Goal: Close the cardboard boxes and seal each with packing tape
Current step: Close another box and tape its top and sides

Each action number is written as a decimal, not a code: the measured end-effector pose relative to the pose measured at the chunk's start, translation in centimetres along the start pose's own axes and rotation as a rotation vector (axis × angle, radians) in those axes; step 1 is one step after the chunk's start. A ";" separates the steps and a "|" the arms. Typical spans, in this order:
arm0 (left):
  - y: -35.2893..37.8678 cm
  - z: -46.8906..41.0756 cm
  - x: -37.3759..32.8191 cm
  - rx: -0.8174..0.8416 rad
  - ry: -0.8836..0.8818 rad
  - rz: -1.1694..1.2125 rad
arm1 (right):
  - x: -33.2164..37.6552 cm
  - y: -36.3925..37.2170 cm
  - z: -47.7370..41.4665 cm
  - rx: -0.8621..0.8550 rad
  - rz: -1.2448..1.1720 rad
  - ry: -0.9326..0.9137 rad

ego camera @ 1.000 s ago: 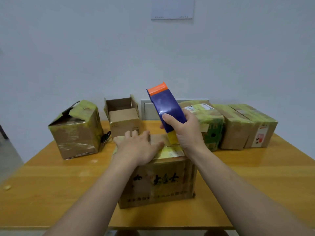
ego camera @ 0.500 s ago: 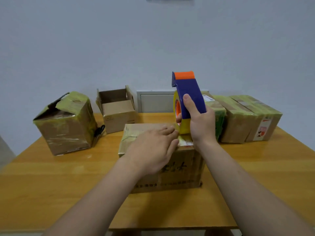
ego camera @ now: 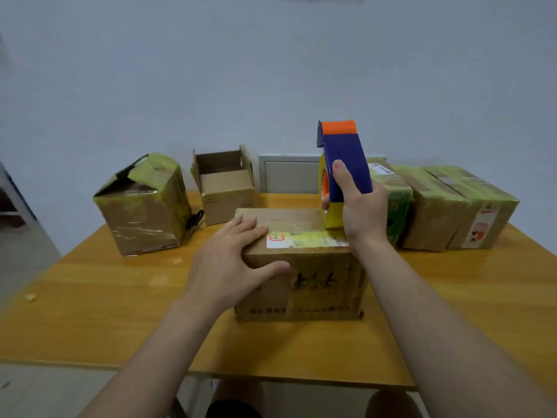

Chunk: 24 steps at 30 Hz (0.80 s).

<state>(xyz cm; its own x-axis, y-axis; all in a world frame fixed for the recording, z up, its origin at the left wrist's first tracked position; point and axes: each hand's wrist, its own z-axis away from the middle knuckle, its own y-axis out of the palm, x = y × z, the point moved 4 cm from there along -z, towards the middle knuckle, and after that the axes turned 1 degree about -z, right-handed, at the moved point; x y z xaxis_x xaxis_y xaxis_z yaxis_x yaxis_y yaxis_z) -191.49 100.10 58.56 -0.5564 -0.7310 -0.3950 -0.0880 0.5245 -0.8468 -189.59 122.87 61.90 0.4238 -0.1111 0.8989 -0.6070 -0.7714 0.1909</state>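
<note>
A closed cardboard box [ego camera: 316,285] with dark print on its front stands at the middle of the wooden table [ego camera: 105,297]. My left hand [ego camera: 232,260] lies flat on the box's near left top corner, thumb over the front edge. My right hand [ego camera: 360,209] grips a blue tape dispenser [ego camera: 346,158] with an orange tip and a yellow tape roll, held upright on the box's right top. A shiny strip of tape [ego camera: 289,229] runs across the lid between the hands.
A taped box [ego camera: 141,206] with a torn top stands at the left, with black scissors [ego camera: 196,220] beside it. A small open box [ego camera: 224,188] sits behind. Several taped boxes [ego camera: 452,209] line the back right, close behind the dispenser. A yellowish scrap [ego camera: 30,298] lies at the far left.
The dispenser has tipped upright and moved right along the lid. My left hand slid back to the box's near left corner, uncovering the label and the tape strip.
</note>
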 end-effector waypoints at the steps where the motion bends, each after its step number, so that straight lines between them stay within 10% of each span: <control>1: 0.4 0.3 0.0 -0.041 -0.040 0.070 | 0.0 0.0 0.0 0.000 -0.004 0.002; 9: 1.6 0.2 0.5 -0.222 -0.271 0.422 | 0.2 0.0 0.3 0.011 -0.040 0.014; 15: 0.0 -1.6 -0.3 0.147 -0.276 -0.197 | 0.5 -0.1 0.5 0.010 -0.049 0.023; 24: 4.2 -3.7 -7.6 0.284 0.200 -0.343 | 0.5 -0.7 0.5 -0.004 -0.045 0.011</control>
<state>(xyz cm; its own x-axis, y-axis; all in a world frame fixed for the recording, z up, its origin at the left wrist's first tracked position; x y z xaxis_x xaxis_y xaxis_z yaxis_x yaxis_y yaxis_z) -190.69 109.51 59.29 -0.6853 -0.7279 -0.0233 -0.0806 0.1076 -0.9909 -188.65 123.04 62.03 0.4436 -0.0691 0.8936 -0.5899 -0.7731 0.2331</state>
